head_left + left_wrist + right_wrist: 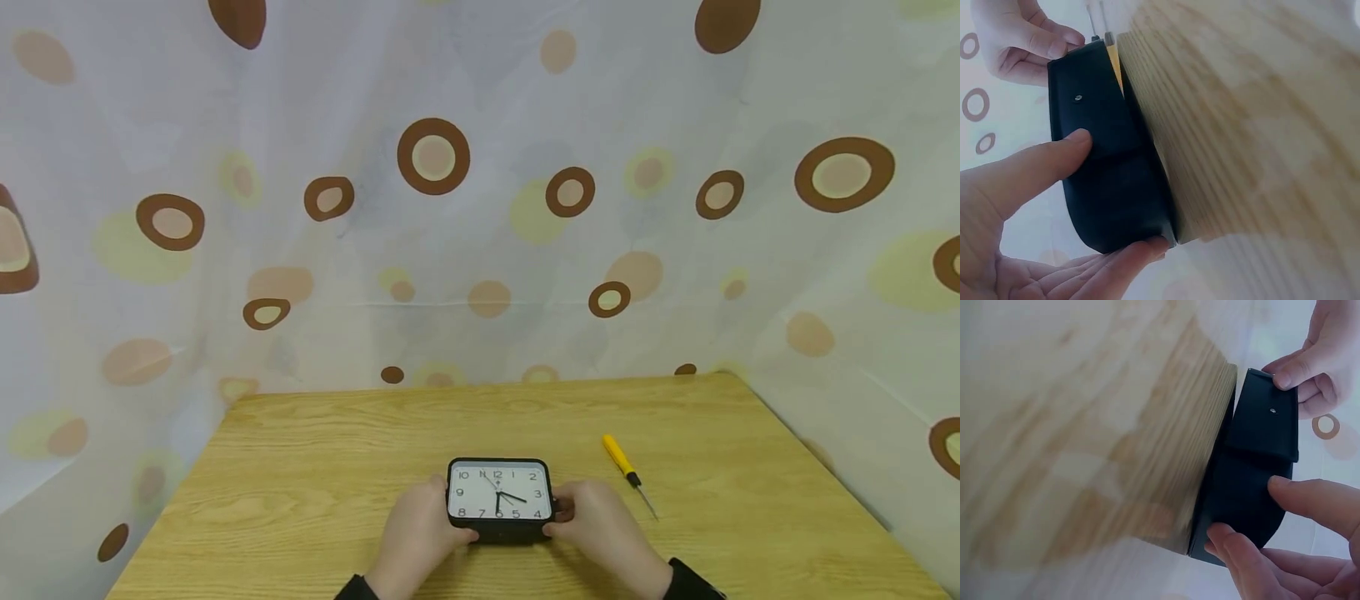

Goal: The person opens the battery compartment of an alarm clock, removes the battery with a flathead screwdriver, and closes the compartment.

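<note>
A black rectangular clock (517,532) with rounded corners and a white numbered dial lies between both hands, its face tilted upward. My left hand (417,523) grips its left end, thumb on the near side. At the opposite end my right hand (606,521) holds the clock with thumb and fingers. Both wrist views show a black side of the case with a small screw (1078,98) in it. Whether the clock touches the table is hard to tell.
To the right of the clock, a screwdriver (621,458) with a yellow handle lies on the wooden table (322,450), its thin shaft pointing toward the near right. A white sheet (480,233) with brown and yellow circles hangs behind the table and along its sides.
</note>
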Demonstrator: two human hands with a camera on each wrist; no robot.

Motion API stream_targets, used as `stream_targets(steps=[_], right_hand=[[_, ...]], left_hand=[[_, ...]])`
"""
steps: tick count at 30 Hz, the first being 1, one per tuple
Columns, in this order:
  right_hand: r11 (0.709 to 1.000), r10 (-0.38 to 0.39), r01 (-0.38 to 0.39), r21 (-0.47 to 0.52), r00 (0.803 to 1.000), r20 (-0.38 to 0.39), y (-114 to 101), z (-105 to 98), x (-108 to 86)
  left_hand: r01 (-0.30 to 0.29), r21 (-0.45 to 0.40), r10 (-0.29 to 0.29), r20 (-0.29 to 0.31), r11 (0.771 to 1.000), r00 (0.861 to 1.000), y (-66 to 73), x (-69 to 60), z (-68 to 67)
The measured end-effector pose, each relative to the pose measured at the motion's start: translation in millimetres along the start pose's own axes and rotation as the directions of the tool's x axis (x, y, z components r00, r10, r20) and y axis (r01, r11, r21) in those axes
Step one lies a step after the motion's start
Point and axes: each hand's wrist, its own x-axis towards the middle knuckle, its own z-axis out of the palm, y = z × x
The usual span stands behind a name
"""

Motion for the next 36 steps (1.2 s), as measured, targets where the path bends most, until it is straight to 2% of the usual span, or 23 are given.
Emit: stream_targets(steps=[5,12,18,21,24,28,30,33,36], right_hand=[[1.0,-0.006,0.006,-0.013,1.0,0.005,-0.8,-0.1,0.1],[0.999,0.007,-0.007,-0.047,1.0,-0.002,-1.1,-0.7,-0.4],[0.997,0.027,-0.027,-0.077,1.0,0.006,-2.4,-1.3,-1.2],[0.996,0.027,-0.026,-0.083,1.0,0.008,-2.6,-1.6,-1.7],[0.997,0.013,-0.012,-0.082,1.0,0.01,-2.2,-2.4,-2.5],[0.998,-0.006,0.007,-0.064,1.0,0.017,-0.4,-4.1,-3.4],[0.999,-0.013,0.014,-0.046,1.0,0.023,0.7,-5.3,-3.9],[1.0,-0.015,0.016,-0.009,0.999,0.034,2.3,-7.4,-4.7],[0.999,-0.016,0.015,0.034,0.999,0.05,3.8,-9.4,-4.8]], left_hand=[[-0.047,0.006,0.047,0.011,0.999,0.999,1.4,-0.3,-2.2],[-0.02,0.009,0.02,0.035,1.0,0.999,4.5,0.4,-2.6],[-0.037,0.009,0.037,0.045,0.999,0.998,3.4,-0.6,-3.6],[-0.06,0.015,0.059,0.062,0.998,0.996,3.2,-1.2,-7.2],[-0.085,0.067,0.081,0.055,0.994,0.995,8.9,-1.3,-15.4],[-0.092,0.18,0.085,0.048,0.979,0.995,29.4,4.8,-27.4],[-0.108,0.243,0.093,0.073,0.964,0.993,40.6,10.3,-29.7],[-0.161,0.322,0.125,0.128,0.933,0.984,51.3,20.4,-25.9],[-0.2,0.36,0.142,0.183,0.911,0.973,54.0,31.0,-18.4]])
